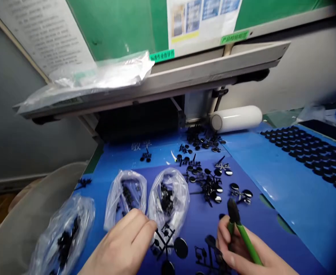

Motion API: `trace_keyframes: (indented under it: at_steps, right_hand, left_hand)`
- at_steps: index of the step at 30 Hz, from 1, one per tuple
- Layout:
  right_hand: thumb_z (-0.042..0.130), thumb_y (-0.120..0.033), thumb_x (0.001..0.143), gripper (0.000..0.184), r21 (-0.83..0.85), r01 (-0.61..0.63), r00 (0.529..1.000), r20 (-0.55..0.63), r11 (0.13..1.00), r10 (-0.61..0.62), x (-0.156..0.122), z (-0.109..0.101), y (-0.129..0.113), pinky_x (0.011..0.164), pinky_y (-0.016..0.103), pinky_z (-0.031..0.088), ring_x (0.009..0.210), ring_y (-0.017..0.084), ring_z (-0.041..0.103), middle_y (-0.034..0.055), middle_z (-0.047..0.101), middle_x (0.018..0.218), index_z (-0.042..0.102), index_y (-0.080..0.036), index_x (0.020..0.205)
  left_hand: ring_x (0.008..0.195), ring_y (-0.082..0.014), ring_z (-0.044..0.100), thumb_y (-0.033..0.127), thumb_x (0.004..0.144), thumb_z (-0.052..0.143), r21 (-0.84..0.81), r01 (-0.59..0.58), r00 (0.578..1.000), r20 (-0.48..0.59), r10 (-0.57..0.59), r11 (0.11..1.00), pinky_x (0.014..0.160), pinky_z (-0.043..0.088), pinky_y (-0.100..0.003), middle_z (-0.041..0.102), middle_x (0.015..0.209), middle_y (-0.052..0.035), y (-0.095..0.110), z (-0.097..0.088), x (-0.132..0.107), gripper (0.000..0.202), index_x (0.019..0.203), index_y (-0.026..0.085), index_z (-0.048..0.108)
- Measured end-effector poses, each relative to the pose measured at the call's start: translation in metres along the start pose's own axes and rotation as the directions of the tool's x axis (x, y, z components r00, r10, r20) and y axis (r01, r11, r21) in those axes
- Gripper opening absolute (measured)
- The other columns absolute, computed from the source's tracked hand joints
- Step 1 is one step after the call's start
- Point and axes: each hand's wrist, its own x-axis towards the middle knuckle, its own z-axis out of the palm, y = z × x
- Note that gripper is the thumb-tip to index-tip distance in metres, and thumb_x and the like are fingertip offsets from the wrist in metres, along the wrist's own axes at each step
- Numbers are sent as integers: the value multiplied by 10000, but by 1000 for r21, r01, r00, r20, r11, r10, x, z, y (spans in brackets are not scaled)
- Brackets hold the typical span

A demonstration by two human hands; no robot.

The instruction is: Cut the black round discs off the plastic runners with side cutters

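My right hand (pixel 242 248) is wrapped round a pair of green-handled side cutters (pixel 248 242), their dark jaws pointing up and away from me. Just left of its fingers is a black plastic sprue (pixel 209 254); whether they touch it I cannot tell. My left hand (pixel 127 242) has its fingers closed together in front of two clear plastic bags. Small black parts lie inside the left bag (pixel 109 214) and the right bag (pixel 185 202). Beside the left fingertips is another black sprue with round discs (pixel 180 248); what those fingers hold, if anything, is hidden.
A third clear bag (pixel 83 214) with black parts lies at the left, by a large pale bin (pixel 16 225). More sprues (pixel 210 187) are scattered ahead. Rows of black discs (pixel 307 152) cover the right side. A white roll (pixel 239 118) lies under the shelf (pixel 185 74).
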Motion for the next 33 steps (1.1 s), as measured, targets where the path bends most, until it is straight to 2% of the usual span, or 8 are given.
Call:
trace_keyframes:
  at_steps: [4,10,15,20,23,28,31,33]
  right_hand:
    - [560,-399,771,214,-136,-81,986,136,987,100,-14,1,-2,614,283,371,672,176,430,-5,458,718,428,-235,808]
    - [539,-355,781,186,-138,-74,957,269,988,110,-17,7,-1,600,284,352,654,168,418,-9,465,708,403,-232,815]
    - [581,-328,728,201,-94,-141,940,299,986,163,-19,7,-6,592,281,348,649,163,436,-9,473,726,419,-226,790]
    - [595,-270,731,216,-61,-273,860,431,960,273,-17,9,-13,611,289,372,661,163,494,-14,462,711,405,-208,810]
    - [593,-245,723,213,-48,-292,842,461,955,281,-15,10,-13,603,284,372,643,160,512,-24,472,677,401,-204,804]
    - [558,-181,698,185,-81,-302,827,473,950,304,-17,13,-10,544,256,329,602,144,488,-28,517,642,403,-201,798]
    - [529,-136,683,180,-105,-317,822,466,943,328,-19,14,-10,526,244,308,596,132,470,-27,526,645,401,-195,794]
    - [522,-126,683,182,-108,-325,819,465,939,337,-20,15,-10,528,245,310,601,131,474,-29,522,650,398,-194,797]
  left_hand:
    - [635,-140,520,156,865,285,67,-19,992,127,10,998,590,453,-206,529,652,-22,29,-8,-15,288,886,190,570]
    - [540,-143,498,127,879,82,168,-74,986,161,47,983,563,449,-235,555,612,-28,49,-7,-24,536,793,173,609]
    - [538,-142,499,160,885,75,127,-121,964,252,86,984,570,455,-243,574,629,-35,53,-2,-30,563,697,172,606]
    - [591,-138,516,122,864,183,45,-167,960,236,152,985,633,462,-231,570,637,-19,51,4,-34,429,746,194,590]
    - [620,-133,527,97,832,256,-25,-172,954,243,173,985,654,465,-212,567,639,-6,49,10,-33,340,784,208,573]
    - [567,-117,520,55,804,253,-84,-158,944,280,176,984,575,472,-186,535,593,3,47,19,-33,338,694,200,539]
    - [696,-121,562,62,813,270,-121,-148,945,276,177,982,731,475,-220,556,634,14,45,23,-35,309,736,208,532]
    - [780,-104,566,83,809,346,-194,-76,935,326,137,978,881,409,-242,572,700,34,45,25,-38,213,779,221,507]
